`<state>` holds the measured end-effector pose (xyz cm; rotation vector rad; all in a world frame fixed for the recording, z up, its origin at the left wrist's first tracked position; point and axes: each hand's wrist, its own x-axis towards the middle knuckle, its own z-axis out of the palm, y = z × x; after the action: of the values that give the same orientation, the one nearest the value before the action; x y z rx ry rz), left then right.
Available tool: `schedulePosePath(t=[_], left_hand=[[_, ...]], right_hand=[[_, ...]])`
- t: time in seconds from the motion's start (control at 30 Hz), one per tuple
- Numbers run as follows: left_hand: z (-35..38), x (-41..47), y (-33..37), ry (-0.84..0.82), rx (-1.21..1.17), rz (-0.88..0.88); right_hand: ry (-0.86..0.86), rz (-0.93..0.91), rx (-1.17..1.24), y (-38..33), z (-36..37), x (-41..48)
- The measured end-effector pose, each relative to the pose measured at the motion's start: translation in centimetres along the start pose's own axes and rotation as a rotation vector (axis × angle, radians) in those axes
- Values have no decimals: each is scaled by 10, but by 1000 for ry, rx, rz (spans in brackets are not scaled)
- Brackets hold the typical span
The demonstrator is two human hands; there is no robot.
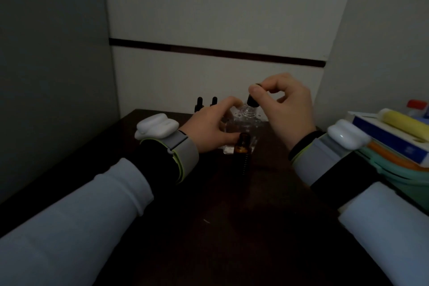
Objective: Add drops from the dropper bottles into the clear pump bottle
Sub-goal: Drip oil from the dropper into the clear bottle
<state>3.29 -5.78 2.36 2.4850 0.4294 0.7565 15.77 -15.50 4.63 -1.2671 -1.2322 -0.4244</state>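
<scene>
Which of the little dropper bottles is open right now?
The brown bottle nearest the camera, in front of the clear bottle: its neck is bare. The two at the back still wear their black dropper tops.

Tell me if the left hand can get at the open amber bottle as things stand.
Probably yes. The left hand rests on the clear bottle, thumb right beside the amber bottle, with nothing between them; it would have to let go first.
</scene>
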Motion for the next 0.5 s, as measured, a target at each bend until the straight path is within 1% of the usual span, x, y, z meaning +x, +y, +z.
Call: schedulePosePath(t=[0.07,0.2,0.3,0.43,0.5], left_hand=[[0,0,0,0,2,2],[0,-1,1,6,-11,-4],[0,-1,2,1,-6,-7],[0,-1,2,9,-1,-7],[1,0,1,9,-7,-6]], right_hand=[[13,8,18,-1,0,0],[-19,-7,-4,-2,0,-1],[7,-4,5,-2,-1,0],[-33,-8,4,-1,-1,-1],[-11,-24,-9,-3,-1,0]])
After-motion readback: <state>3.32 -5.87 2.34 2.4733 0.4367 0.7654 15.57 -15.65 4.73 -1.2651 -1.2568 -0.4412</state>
